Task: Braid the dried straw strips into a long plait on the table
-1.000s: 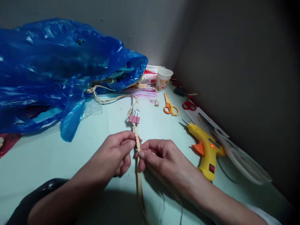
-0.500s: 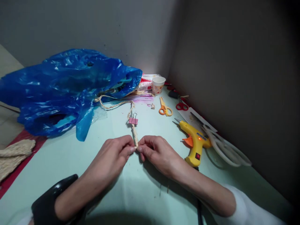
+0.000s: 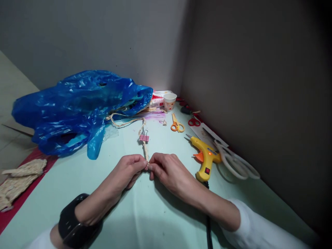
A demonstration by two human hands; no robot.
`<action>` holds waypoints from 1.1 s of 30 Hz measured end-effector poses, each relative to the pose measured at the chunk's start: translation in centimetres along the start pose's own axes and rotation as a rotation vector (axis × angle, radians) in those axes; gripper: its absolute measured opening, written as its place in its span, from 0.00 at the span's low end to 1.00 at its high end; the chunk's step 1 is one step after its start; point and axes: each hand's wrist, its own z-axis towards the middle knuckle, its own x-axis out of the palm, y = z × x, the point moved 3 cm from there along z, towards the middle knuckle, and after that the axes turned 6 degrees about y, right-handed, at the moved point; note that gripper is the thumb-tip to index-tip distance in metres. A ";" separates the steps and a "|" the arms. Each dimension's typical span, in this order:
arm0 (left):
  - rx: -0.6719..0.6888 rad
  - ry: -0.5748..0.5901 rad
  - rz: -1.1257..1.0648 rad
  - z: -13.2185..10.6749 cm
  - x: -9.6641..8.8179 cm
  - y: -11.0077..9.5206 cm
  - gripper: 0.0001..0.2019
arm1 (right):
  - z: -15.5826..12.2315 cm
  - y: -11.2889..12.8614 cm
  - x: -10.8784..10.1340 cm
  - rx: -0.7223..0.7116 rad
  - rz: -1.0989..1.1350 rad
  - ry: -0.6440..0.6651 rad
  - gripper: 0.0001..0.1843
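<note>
A pale braided cord (image 3: 145, 150) runs toward me across the table from a pink binder clip (image 3: 144, 138), which grips it. My left hand (image 3: 132, 168) pinches the near end of the cord between thumb and forefinger. From the other side my right hand (image 3: 167, 169) pinches the same end, so the fingertips of both hands almost touch. The strands between the fingers are mostly hidden. Past the clip, the thin cord (image 3: 127, 122) curves back to the left toward a blue plastic bag (image 3: 77, 107).
To the right lie a yellow glue gun (image 3: 207, 155) with its light on, and large white-handled scissors (image 3: 234, 160). Farther back are orange-yellow scissors (image 3: 177, 124), red-handled scissors (image 3: 194, 122) and a paper cup (image 3: 170, 102). Woven pale material (image 3: 24, 176) rests at the left edge.
The view has shifted, so the table items appear slightly lower and farther left. Both hands keep pinching the cord's end, with only small finger movement.
</note>
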 end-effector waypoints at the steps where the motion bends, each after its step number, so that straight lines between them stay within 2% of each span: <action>1: 0.009 0.007 0.010 0.0 0.0 -0.1 0.11 | -0.1 0.2 -0.2 -0.001 -0.075 -0.002 0.13; 3: 0.012 0.013 0.029 -0.2 0.0 -0.2 0.10 | -0.4 0.5 -0.5 -0.004 -0.246 -0.035 0.12; 6: 0.018 -0.046 0.080 -0.3 0.1 -0.1 0.10 | -1.0 1.1 -0.6 -0.052 -0.495 -0.155 0.10; 9: 0.045 -0.121 0.114 -0.5 0.3 0.0 0.11 | -1.8 1.9 0.2 -0.176 -0.671 -0.259 0.08; 11: 0.047 -0.133 0.070 -0.5 0.5 0.1 0.11 | -2.3 2.4 1.4 -0.290 -0.757 -0.316 0.06; 14: 0.020 -0.091 -0.060 -0.7 0.3 0.4 0.10 | -2.9 2.6 3.4 -0.419 -0.848 -0.358 0.07; 17: 0.017 0.006 -0.164 -0.7 0.1 0.4 0.12 | -3.0 2.3 4.6 -0.474 -0.879 -0.287 0.08; 19: 0.025 0.020 -0.158 -0.8 -0.2 0.4 0.11 | -2.8 2.3 4.4 -0.465 -0.842 -0.222 0.08; 22: 0.036 0.005 -0.117 -0.9 -0.4 0.5 0.10 | -2.2 2.4 2.0 -0.347 -0.656 -0.172 0.09; 23: 0.043 0.015 -0.115 -0.9 -0.4 0.5 0.10 | -2.0 2.4 0.8 -0.280 -0.568 -0.198 0.13; 25: 0.052 0.037 -0.107 -0.9 -0.4 0.4 0.09 | -1.7 2.2 -1.5 -0.179 -0.372 -0.330 0.14; 26: 0.055 0.044 -0.099 -0.9 -0.4 0.4 0.09 | -1.6 2.1 -2.2 -0.144 -0.269 -0.345 0.15; 28: 0.054 0.058 -0.086 -1.0 -0.4 0.4 0.09 | -1.1 1.5 -2.3 -0.105 -0.074 -0.203 0.17; 30: 0.067 0.066 -0.078 -1.0 -0.3 0.3 0.09 | -0.5 0.9 -1.2 -0.084 0.102 0.031 0.17; 31: 0.071 0.064 -0.071 -1.1 -0.3 0.3 0.09 | -0.2 0.6 -0.5 -0.070 0.159 0.105 0.16; 33: 0.082 0.039 -0.046 -1.1 -0.2 0.2 0.07 | 0.4 0.1 0.4 -0.040 0.198 0.125 0.16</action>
